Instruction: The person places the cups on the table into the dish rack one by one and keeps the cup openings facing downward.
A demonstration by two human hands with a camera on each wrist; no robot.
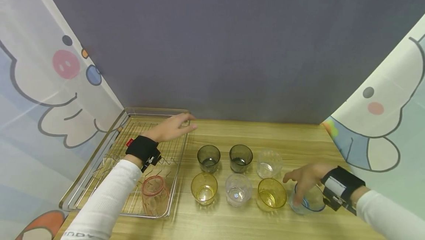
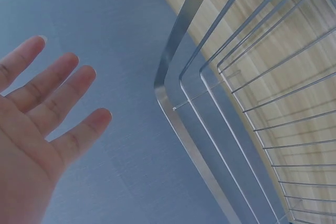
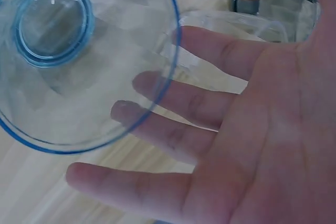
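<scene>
My left hand (image 1: 172,127) hovers above the far right part of the metal wire rack (image 1: 180,166), fingers extended, holding nothing. In the left wrist view its spread fingers are apart from the rack's rim. My right hand (image 1: 307,179) is at the blue-tinted glass (image 1: 314,197), the rightmost on the table. The right wrist view shows straight, spread fingers (image 3: 173,135) alongside this glass, behind its clear wall; contact cannot be made out. Nearest to that hand stand an amber glass (image 1: 272,195) and a clear glass (image 1: 269,164). A pink glass (image 1: 155,195) stands in the rack's near right corner.
Two dark grey glasses (image 1: 208,158) stand in the back row. In front are another amber glass (image 1: 204,190) and another clear glass (image 1: 238,192). A dark grey panel (image 1: 216,48) closes off the back; cartoon-printed sheets (image 1: 382,122) hang at both sides.
</scene>
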